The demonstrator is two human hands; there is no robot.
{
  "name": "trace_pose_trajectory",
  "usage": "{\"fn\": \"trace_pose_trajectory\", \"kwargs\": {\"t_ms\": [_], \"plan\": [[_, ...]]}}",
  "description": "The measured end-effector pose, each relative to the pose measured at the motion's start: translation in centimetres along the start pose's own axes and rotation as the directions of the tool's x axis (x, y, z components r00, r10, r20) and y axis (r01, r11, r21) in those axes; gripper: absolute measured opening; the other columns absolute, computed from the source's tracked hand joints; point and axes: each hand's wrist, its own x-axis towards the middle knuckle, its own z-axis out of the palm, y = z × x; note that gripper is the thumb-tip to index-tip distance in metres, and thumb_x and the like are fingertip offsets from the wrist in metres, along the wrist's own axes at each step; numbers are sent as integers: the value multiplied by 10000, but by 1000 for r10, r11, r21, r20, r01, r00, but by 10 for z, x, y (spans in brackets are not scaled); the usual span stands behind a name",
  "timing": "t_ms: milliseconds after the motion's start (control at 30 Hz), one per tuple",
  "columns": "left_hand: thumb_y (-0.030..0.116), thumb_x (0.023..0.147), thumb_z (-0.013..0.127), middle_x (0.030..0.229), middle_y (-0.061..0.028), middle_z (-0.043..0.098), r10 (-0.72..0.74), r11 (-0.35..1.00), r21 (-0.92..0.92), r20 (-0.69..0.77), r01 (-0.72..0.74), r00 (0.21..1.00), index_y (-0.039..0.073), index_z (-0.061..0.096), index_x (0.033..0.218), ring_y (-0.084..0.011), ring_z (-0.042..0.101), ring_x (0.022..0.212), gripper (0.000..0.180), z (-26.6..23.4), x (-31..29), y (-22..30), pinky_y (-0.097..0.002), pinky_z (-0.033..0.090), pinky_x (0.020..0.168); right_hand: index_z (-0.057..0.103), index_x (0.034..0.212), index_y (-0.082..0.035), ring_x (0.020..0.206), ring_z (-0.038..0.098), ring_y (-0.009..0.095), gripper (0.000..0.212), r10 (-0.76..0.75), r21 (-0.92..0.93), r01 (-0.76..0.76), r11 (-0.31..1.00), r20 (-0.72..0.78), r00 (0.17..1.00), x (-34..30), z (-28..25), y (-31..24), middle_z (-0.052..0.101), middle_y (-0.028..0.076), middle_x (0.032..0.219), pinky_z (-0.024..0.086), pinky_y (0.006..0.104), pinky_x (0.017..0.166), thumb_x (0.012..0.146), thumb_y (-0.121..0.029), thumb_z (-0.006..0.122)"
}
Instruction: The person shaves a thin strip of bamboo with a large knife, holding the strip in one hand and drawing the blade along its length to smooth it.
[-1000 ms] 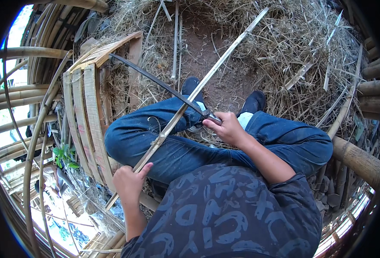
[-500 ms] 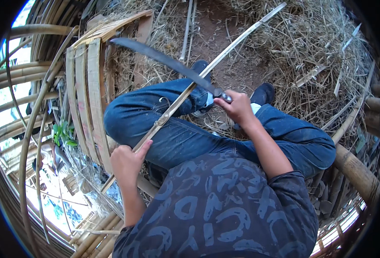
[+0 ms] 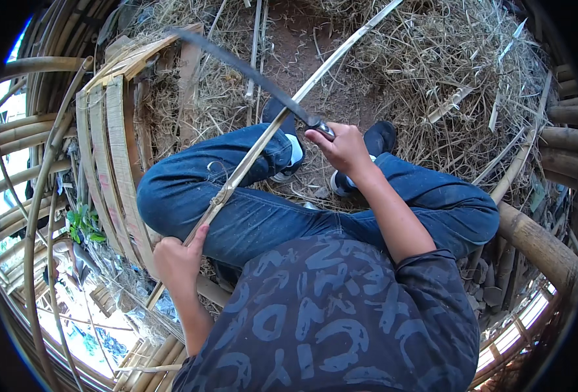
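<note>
A long split bamboo strip (image 3: 321,73) slants from beside my left hip across my left leg to the far ground, with a knobbly node midway. My left hand (image 3: 179,262) is wrapped round its near part, thumb lying along it. In my right hand (image 3: 342,151) is the handle of a machete (image 3: 240,65). The long dark blade points to the far left and crosses the strip beyond the node, seemingly touching it. A thin curled shaving (image 3: 217,168) stands near the strip over my left leg.
Dry straw and shavings (image 3: 426,78) cover much of the ground ahead. A slatted wooden frame (image 3: 120,137) stands at my left, near bent bamboo poles (image 3: 40,189). A thick bamboo pole (image 3: 537,242) lies at my right. My crossed legs (image 3: 256,222) are under the strip.
My right hand and the machete have moved farther up the strip, away from my left hand. The left hand keeps its hold. The whole view has shifted a little.
</note>
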Motion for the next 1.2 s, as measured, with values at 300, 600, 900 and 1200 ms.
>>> {"fn": "trace_pose_trajectory", "kwargs": {"t_ms": [300,600,900,1200], "plan": [[658,693,709,523,-283,534,18,1000,15,-14,-18,1000,-101,581,523,-427,587,526,788,3,2,2,-503,459,549,664,710,-7,653,644,384,659,2,-58,-4,998,-28,1000,39,-12,52,624,208,639,481,449,598,839,-648,583],[657,708,700,497,-279,503,-2,1000,-9,14,2,1000,-104,541,497,-428,550,487,805,6,3,-7,-509,433,524,679,728,5,676,653,409,692,-191,-193,220,956,160,968,6,11,-35,639,234,663,509,477,643,819,-674,579],[664,734,676,499,-300,485,119,993,-3,-17,-119,993,-115,540,503,-451,539,495,824,17,8,-16,-515,424,518,644,663,-2,525,599,265,696,11,-164,-21,986,-57,998,46,-24,54,593,152,560,449,392,527,842,-671,571],[667,743,666,496,-304,482,73,997,-1,17,-73,997,-125,543,508,-453,539,492,835,13,6,-18,-522,426,523,668,704,-18,610,649,342,671,-167,-195,186,963,111,980,20,13,-5,626,204,626,490,434,601,838,-668,567]]}}
